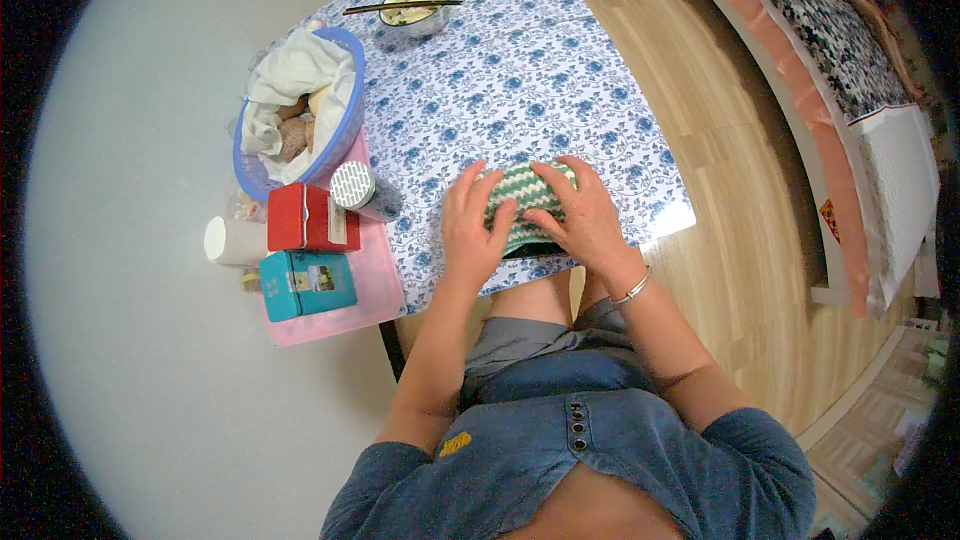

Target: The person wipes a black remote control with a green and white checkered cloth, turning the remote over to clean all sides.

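A knitted piece (pixel 522 202) in green and white zigzag stripes lies at the near edge of the table, between and under my hands. My left hand (pixel 474 218) rests over its left side with fingers apart and slightly bent, the thumb lying on the stripes. On its right side lies my right hand (pixel 583 212), fingers spread and arched, thumb pointing inward toward the other thumb. Below the knitted piece, a dark object (pixel 535 251) shows as a narrow strip at the table edge. My hands hide both ends of the knitted piece.
The table has a blue-flowered cloth (pixel 500 90). On the left stand a blue basket (pixel 358 90) with white cloth, a red tin (pixel 300 218), a teal tin (pixel 300 285), a lidded cylinder (pixel 368 192) and a white cup (pixel 232 241). A bowl (pixel 418 22) with chopsticks sits farther back.
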Demonstrator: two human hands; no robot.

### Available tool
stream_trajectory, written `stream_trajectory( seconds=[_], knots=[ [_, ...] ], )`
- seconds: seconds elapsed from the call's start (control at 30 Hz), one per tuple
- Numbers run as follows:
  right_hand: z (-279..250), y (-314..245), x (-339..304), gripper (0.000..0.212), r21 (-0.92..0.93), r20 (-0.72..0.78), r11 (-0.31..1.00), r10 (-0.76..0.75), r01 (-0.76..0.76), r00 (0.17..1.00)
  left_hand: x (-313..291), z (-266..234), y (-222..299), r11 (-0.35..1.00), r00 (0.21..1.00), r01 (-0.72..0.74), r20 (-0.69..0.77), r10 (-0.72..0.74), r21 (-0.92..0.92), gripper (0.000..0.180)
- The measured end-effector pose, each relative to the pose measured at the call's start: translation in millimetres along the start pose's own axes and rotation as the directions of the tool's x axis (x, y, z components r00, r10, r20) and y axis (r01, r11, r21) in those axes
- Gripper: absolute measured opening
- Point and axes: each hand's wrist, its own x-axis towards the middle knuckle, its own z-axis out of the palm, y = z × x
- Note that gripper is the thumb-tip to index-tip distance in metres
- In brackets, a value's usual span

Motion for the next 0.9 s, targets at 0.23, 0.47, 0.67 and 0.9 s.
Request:
stream_trajectory(
  seconds=[0.23, 0.47, 0.67, 0.9],
  knots=[
    [-12.2, 13.4, 22.1, 0.054, 0.018, 0.272, 0.996, 0.078, -0.086, 0.959, 19.2, -3.9, -13.5, 0.98, 0.948, 0.155, 0.297, -0.111, -0.125, 0.039],
    [-9.4, 3.6, 28.0, 0.052, -0.09, 0.329, 0.983, -0.121, 0.158, 0.937, 12.6, 16.6, -14.0, 0.999, 0.995, -0.047, 0.09, 0.045, 0.025, 0.027],
    [3.7, -0.6, 9.5, 0.045, -0.146, 0.051, 0.947, -0.281, 0.285, 0.958, 2.2, 29.1, -5.2, 0.986, 0.979, -0.137, -0.137, 0.149, 0.093, 0.018],
    [16.6, 2.5, -8.1, 0.038, -0.276, -0.062, 0.917, -0.315, 0.288, 0.947, -36.0, 30.9, 10.1, 0.969, 0.992, -0.102, -0.049, 0.116, 0.223, 0.035]
  ],
)
